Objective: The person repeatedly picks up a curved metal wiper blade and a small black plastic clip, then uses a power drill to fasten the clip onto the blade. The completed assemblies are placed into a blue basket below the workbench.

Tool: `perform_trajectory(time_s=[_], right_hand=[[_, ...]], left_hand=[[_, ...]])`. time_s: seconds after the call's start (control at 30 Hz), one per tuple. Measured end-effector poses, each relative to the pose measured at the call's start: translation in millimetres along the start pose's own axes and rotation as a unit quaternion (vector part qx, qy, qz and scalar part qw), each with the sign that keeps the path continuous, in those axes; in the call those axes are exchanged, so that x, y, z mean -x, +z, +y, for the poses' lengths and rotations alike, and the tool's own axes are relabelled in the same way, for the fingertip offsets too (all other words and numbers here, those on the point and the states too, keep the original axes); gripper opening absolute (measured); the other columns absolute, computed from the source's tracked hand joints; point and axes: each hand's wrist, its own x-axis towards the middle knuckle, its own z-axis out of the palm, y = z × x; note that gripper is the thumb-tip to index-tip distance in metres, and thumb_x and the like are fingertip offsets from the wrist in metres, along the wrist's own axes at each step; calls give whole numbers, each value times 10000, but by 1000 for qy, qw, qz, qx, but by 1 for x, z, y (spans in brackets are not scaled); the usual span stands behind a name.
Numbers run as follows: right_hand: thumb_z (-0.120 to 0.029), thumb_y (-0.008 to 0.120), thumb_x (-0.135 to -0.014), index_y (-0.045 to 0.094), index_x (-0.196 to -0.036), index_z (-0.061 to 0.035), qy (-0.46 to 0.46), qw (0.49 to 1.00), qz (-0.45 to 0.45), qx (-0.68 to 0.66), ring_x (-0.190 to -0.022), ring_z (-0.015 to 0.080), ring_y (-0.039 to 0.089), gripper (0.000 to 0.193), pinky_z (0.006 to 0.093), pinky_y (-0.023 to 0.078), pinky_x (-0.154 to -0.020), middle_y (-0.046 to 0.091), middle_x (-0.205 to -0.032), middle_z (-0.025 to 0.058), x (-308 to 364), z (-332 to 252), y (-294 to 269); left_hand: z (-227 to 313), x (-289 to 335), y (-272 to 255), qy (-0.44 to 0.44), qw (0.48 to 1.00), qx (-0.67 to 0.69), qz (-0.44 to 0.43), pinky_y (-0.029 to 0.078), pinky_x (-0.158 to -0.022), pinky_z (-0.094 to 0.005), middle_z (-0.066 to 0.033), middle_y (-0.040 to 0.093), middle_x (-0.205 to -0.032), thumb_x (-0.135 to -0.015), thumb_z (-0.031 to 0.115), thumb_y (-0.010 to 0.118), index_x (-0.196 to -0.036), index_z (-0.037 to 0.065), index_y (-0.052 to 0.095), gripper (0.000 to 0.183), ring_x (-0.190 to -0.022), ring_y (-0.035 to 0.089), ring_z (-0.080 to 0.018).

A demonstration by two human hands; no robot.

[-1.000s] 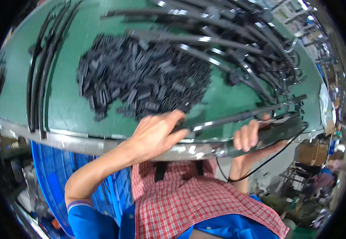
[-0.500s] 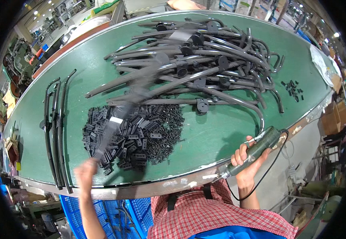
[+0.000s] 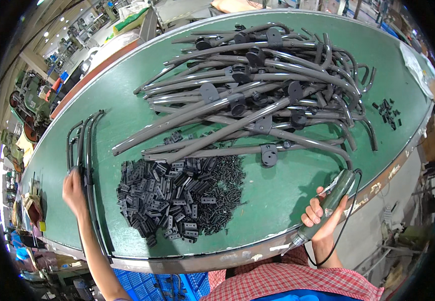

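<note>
At the table's left side my left hand is closed around a dark bent metal tube, one of several lying side by side there; the fingers are partly hidden. My right hand grips a green corded electric screwdriver at the table's near edge, its tip pointing down and to the left. Between the hands lies a heap of small black rectangular blocks, and against its right side a heap of dark screws. Beyond these is a large pile of bent tubes with round black fittings.
The green table has a curved, worn rim. A few small black pieces lie at the far right near a white sheet. Below the near edge stands a blue plastic crate. The screwdriver's black cord loops down beside my right forearm.
The blurred tube my left hand was swinging over the blocks is now at the left group of tubes. That hand moved left and away from me. My right hand still holds the screwdriver.
</note>
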Motion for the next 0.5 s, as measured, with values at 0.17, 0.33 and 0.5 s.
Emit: perform_trajectory(time_s=[0.17,0.33,0.5], right_hand=[[-763,331,-842,542,-1161,-84,0,999,37,26,-451,145,376,779,320,338,-452,415,-572,29,0,-2,6],[-764,284,-853,538,-1169,-82,-10,998,55,-22,-452,153,377,794,325,346,-454,410,-569,32,1,-2,4],[-763,290,-852,508,-1161,-79,15,998,64,-3,-462,157,377,782,324,343,-476,413,-586,37,2,-2,8]], left_hand=[[246,4,121,405,900,96,-132,480,-687,-326,-128,631,-862,-857,97,616,-977,11,690,165,-772,613,-263],[326,32,189,460,829,68,-311,503,-710,-401,-154,652,-853,-849,264,636,-895,25,673,247,-806,635,-316],[325,78,183,296,845,101,-432,489,-753,-435,-224,646,-947,-881,277,599,-1156,29,573,371,-892,622,-394]])
